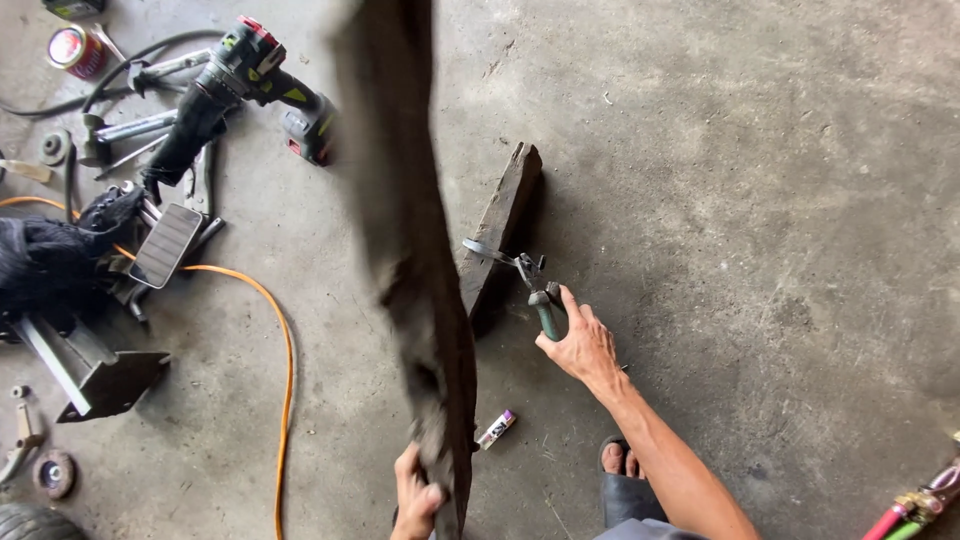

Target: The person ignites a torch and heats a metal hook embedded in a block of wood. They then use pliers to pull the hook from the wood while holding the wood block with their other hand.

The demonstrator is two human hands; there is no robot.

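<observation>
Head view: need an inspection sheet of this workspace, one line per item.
Surface: bare grey concrete floor, stained and scuffed.
Job's things: long dark plank, blurred, raised from its near end; shorter dark wood block lying on the floor; green-handled pliers at the block.
Clutter: cordless power tool, phone, red can, metal bracket, small marker, hand tools at top left.
Grips: left hand closed on the plank's near end; right hand closed on the pliers' handle.
Cables: orange cable curving across the floor; black cable at top left.
Surroundings: sandalled foot; red and green hoses at bottom right.
</observation>
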